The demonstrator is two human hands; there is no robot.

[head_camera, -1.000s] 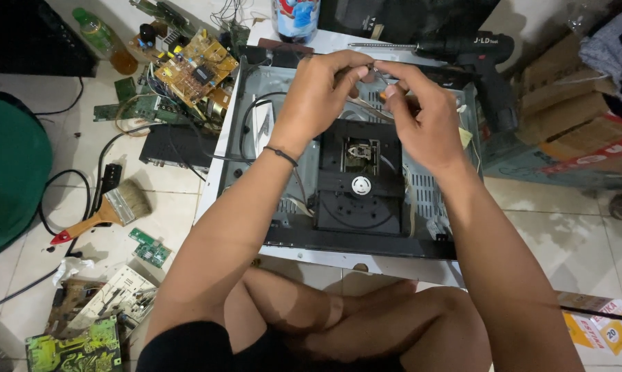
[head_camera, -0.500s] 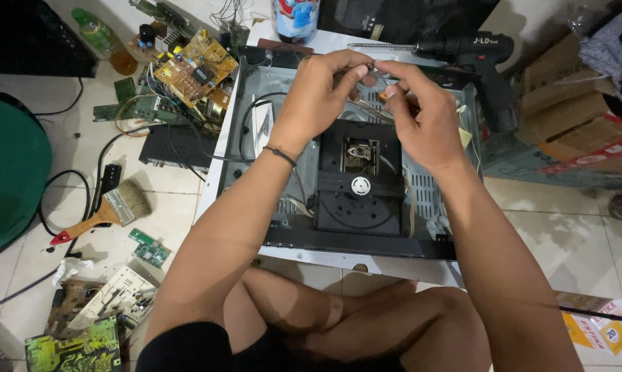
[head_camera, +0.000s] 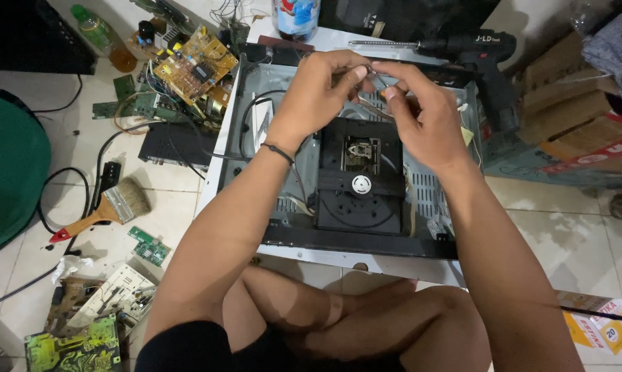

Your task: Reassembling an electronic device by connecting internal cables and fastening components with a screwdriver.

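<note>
Over the opened disc player, both hands' fingers pinch a small metal part.

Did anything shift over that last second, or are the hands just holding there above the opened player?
Hardly anything changed. The left hand and right hand stay together over the opened disc player, fingers still pinching a small thin part; they have barely shifted. The black drill, paintbrush and circuit boards lie as before.

Thin flat ribbon cable, held above opened disc player
</note>
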